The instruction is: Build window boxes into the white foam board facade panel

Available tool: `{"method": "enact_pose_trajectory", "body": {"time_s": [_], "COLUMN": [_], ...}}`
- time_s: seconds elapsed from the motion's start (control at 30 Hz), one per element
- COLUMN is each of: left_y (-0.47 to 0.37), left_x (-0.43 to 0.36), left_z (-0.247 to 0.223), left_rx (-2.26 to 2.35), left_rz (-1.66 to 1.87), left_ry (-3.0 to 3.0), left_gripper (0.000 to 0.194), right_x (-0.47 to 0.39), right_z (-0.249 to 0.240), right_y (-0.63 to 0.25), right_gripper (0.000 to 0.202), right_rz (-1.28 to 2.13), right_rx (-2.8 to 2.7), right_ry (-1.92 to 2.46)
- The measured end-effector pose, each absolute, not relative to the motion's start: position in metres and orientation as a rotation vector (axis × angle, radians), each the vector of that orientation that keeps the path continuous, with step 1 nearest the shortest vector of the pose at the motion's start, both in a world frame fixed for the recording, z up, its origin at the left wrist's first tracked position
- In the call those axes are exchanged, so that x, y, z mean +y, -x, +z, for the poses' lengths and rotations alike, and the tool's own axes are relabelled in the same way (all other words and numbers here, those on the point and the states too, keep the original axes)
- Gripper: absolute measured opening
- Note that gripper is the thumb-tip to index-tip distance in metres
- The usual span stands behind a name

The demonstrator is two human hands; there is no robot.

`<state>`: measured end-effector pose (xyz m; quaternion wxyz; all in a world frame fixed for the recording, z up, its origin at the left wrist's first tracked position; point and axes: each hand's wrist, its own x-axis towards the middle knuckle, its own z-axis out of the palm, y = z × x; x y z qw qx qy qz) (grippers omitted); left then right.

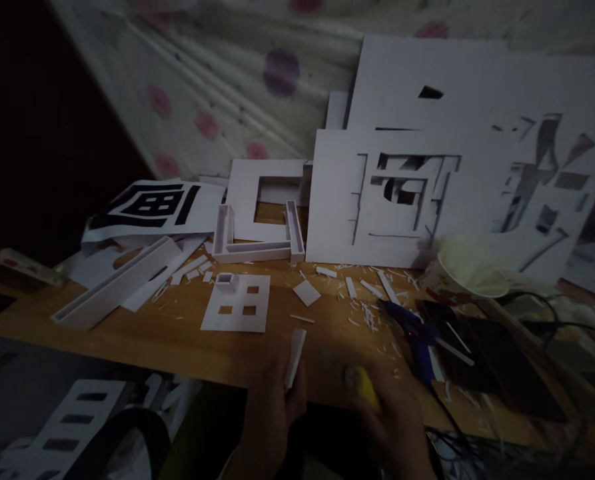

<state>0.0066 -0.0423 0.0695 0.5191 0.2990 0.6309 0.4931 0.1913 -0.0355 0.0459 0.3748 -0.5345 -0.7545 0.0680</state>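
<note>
Scraps [370, 313] of pale board litter the far part of our wooden tabletop [177, 347]. At its near edge we keep our two hands apart, each closed on something. Our left hand [274, 390] grips a narrow white strip [294, 358], which rises tilted from the fingers. Our right hand [390, 410], blurred, is wrapped around a yellow object [366, 388]; we cannot tell its exact shape.

Beyond the left hand, toward the left, we have a small white panel [237, 322] lying flat, with square openings and a little box [226, 284] at its far left corner. A white square piece [306, 292] lies just to the right of that panel. Farther back stands a U-shaped wall [257, 253], and on the far left a long hollow piece [117, 287] lies near a sheet [197, 200] printed with a black character.

Large cut-out boards [334, 207] lean upright at the far right. On the right we see a blue glue gun [420, 353], dark flat devices [520, 377] beside it, and a patterned tub [447, 283] behind.
</note>
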Motion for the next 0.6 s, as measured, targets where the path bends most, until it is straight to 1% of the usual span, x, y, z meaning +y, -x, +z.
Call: {"method": "enact_pose_trajectory", "body": {"time_s": [0.07,0.17,0.23,0.33,0.5,0.6], "left_y": [-0.009,-0.012,-0.012,-0.013,-0.023,-0.028], "left_x": [-0.041,-0.04,-0.041,-0.041,-0.041,-0.041], "left_z": [0.066,0.064,0.065,0.067,0.071,0.068], "left_rx": [1.446,1.367,1.39,1.457,1.443,1.359], "left_rz": [1.097,1.004,1.008,1.051,1.056,1.063], "left_ry": [-0.713,-0.685,-0.68,-0.692,-0.428,-0.384], "left_gripper": [0.028,0.032,0.03,0.024,0.03,0.029], "right_x": [-0.041,-0.047,-0.048,-0.046,-0.042,-0.039], "right_z": [0.046,0.042,0.039,0.038,0.048,0.053], "right_y": [-0.185,-0.175,-0.172,-0.173,-0.171,-0.166], "right_gripper": [0.048,0.055,0.059,0.058,0.062,0.065], "right_rz": [0.265,0.278,0.257,0.24,0.249,0.202], "right_rx": [-2.023,-2.114,-2.139,-2.133,-2.024,-1.96], "right_ry": [1.301,1.274,1.277,1.287,1.295,1.314]}}
